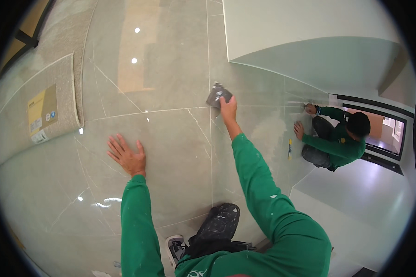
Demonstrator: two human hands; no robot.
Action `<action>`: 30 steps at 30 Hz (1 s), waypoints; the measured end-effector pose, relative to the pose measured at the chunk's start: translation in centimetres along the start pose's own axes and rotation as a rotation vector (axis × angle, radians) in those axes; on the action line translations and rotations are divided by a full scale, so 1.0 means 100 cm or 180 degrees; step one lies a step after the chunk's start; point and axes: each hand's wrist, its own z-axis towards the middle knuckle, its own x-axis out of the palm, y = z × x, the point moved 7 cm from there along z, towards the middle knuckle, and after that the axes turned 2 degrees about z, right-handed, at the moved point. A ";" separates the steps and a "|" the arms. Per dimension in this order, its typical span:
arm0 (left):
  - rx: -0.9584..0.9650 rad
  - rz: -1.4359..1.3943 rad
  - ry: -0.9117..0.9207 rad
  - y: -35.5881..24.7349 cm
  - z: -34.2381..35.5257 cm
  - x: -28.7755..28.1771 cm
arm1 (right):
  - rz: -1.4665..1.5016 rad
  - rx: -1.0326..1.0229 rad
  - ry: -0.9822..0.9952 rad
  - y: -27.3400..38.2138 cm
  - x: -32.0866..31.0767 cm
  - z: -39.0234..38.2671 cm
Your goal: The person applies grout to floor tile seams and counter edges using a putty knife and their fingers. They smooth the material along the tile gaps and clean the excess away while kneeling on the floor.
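My left hand [127, 154] lies with fingers spread on the glossy grey, veined tile floor [171, 147], above the lower middle of the view. My right hand [227, 107] grips a bunched dark grey cloth [216, 94] with pale marks, pressed to the floor just where two tile lines cross. My knee [219, 217], in dark, paint-spotted trousers, shows at the bottom between my arms.
A co-worker [337, 143] in green kneels at right, hands on the floor. Near them lies a small yellow tool [290, 148]. A white wall structure [305, 21] borders the upper right; a folded beige rug [55, 74] with a label lies at left.
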 end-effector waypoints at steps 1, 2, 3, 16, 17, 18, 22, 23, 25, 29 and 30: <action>-0.0011 -0.0027 0.0001 -0.001 0.000 0.001 | 0.0208 0.0336 -0.0707 -0.010 -0.016 0.001; 0.0024 -0.0028 0.0002 -0.003 -0.001 0.002 | 0.0309 0.0338 -0.0747 -0.006 -0.004 0.000; 0.0016 -0.0029 0.0036 -0.005 -0.002 0.004 | -0.0050 0.0114 -0.0308 0.004 0.019 -0.005; 0.0010 0.0037 0.0182 -0.003 0.001 0.006 | 0.0013 -0.0068 -0.0170 0.047 0.083 0.070; -0.0096 0.0228 0.0148 0.022 -0.001 -0.003 | -0.0106 -0.0412 0.0790 0.088 0.139 0.033; -0.0156 0.0255 0.0160 0.030 -0.003 -0.007 | 0.0034 -0.0457 0.1116 0.099 0.153 0.019; -0.0049 -0.0052 0.0154 0.000 0.002 0.006 | 0.0227 0.0433 -0.0479 0.021 0.081 0.099; -0.0044 -0.0067 0.0159 -0.006 0.002 0.009 | 0.0554 0.0984 -0.1070 -0.005 0.055 0.113; -0.0109 0.0142 0.0192 0.019 -0.001 0.001 | 0.0433 0.1500 -0.1221 0.001 0.082 0.104; -0.0075 0.0091 0.0274 0.003 0.003 0.001 | 0.0925 0.1735 -0.1775 -0.016 0.090 0.146; -0.0034 -0.0032 0.0281 -0.013 0.002 0.011 | 0.0675 0.1732 -0.1693 -0.022 0.072 0.174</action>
